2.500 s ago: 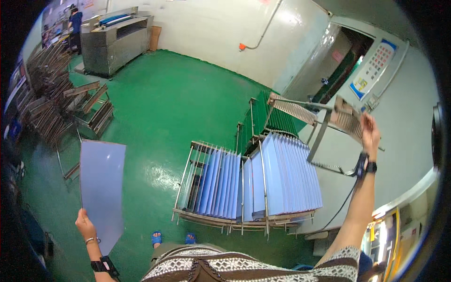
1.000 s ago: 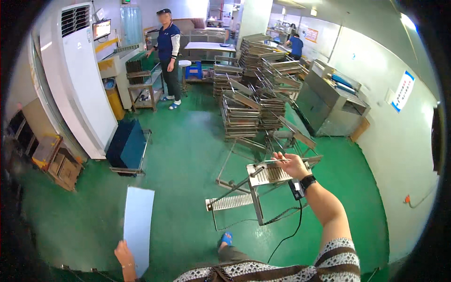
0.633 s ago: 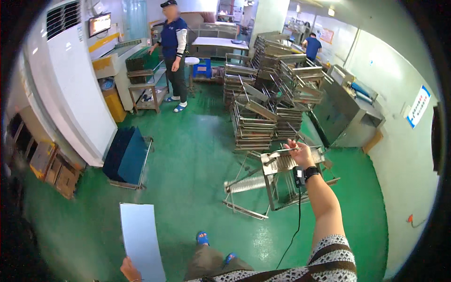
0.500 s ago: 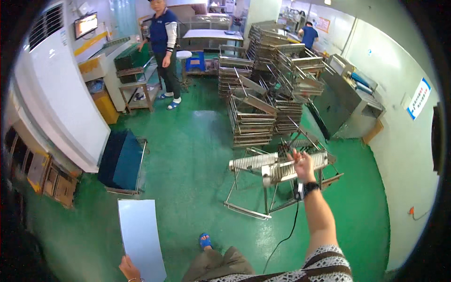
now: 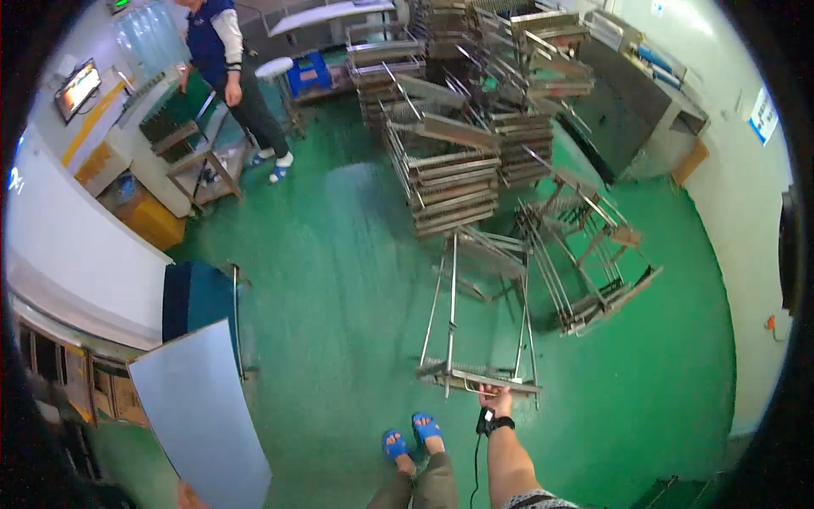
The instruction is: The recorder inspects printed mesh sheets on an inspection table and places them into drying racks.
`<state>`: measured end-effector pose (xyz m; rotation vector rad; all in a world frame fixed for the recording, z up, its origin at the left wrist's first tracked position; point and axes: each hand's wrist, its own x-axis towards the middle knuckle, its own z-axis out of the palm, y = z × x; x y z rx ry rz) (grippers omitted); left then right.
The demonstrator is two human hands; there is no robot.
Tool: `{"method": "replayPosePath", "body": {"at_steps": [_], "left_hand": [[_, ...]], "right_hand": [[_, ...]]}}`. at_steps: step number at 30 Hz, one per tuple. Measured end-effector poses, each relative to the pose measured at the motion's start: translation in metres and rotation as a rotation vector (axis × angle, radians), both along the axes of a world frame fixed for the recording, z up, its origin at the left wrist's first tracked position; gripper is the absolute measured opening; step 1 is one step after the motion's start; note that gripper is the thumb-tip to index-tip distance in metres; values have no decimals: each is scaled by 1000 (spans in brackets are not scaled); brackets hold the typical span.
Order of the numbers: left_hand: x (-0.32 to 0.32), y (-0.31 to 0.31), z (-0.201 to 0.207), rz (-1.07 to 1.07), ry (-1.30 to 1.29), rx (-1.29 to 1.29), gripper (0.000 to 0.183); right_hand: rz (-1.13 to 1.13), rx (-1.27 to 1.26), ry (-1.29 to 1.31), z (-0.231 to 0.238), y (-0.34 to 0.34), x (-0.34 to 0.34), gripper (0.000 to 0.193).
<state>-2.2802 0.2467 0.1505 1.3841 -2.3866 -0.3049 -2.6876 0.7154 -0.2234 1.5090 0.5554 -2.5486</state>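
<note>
At the lower left, a large pale blue-grey flat sheet [image 5: 203, 407] slants upward from my left hand [image 5: 190, 497], which grips its lower edge. That hand is mostly cut off by the picture's bottom. My right hand [image 5: 496, 397] is closed round the near rail of a metal slotted rack [image 5: 462, 378], an open frame of rods that leans away from me. Next to my right wrist, with its dark watch band, hangs a small black device [image 5: 484, 421] with a cable running down. A second slotted rack [image 5: 585, 254] stands on the floor just right of the held one.
Tall stacks of metal racks [image 5: 454, 187] rise ahead. A dark blue-green block-shaped stack [image 5: 199, 297] on a metal frame stands at left, beside a white cabinet [image 5: 85, 229]. Another person [image 5: 216, 51] stands far left by a wooden stand [image 5: 208, 178]. A steel machine [image 5: 636, 102] lines the right wall.
My right hand has come down from above the racks and taken hold of one rack's rail, which is now nearer me and turned. The sheet has swung up and tilted left. My view has dipped.
</note>
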Motion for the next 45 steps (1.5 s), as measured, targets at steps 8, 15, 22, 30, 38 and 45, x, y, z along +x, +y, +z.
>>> {"method": "replayPosePath", "body": {"at_steps": [8, 15, 22, 30, 38, 45], "left_hand": [[-33, 3, 4, 3, -82, -47, 37], [-15, 26, 4, 73, -247, 30, 33], [-28, 20, -53, -58, 263, -126, 26], [-73, 67, 48, 209, 223, -135, 34], [-36, 72, 102, 213, 279, -213, 35], [23, 81, 167, 319, 393, -251, 35]], "right_hand": [[-63, -13, -293, -75, -45, 58, 50], [227, 139, -322, -161, -13, 62, 58], [336, 77, -179, -207, 124, 46, 55], [635, 99, -251, -116, 42, 17, 79], [859, 387, -124, -108, 31, -4, 56], [1478, 125, 449, 67, -178, 7, 39]]}}
